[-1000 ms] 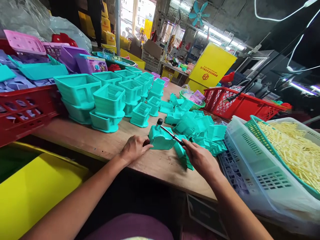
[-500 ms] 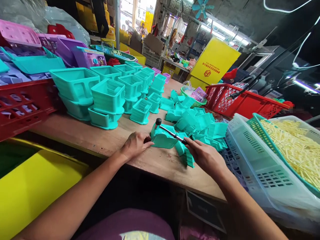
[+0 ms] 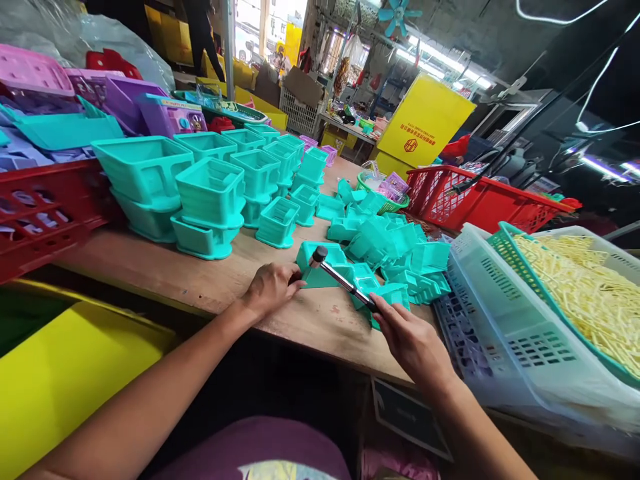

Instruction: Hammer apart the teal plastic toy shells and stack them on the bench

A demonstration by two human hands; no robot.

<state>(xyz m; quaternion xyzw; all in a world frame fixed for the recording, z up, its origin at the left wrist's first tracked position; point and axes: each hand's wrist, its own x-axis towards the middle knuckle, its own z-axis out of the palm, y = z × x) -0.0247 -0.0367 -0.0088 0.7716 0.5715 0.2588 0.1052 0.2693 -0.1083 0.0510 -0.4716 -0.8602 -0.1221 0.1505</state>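
Note:
My left hand [image 3: 273, 288] rests on the wooden table [image 3: 165, 270] and grips the near left side of a teal plastic part [image 3: 320, 270]. My right hand [image 3: 413, 343] holds the handle of a small metal hammer [image 3: 340, 279]. The hammer's black head hovers over the top of that teal part. A loose heap of similar teal parts [image 3: 395, 250] lies just right of it.
Stacks of teal parts [image 3: 210, 193] stand at the table's left and back. A red crate [image 3: 45, 213] with purple pieces sits far left, a red basket [image 3: 475, 200] at the back right. A white basket [image 3: 525, 333] holds a teal tray of yellow sticks [image 3: 580, 293].
The hammer head has swung toward me and sits lower over the teal part. My right hand has drawn back toward the table's near edge. The left hand stays on the part.

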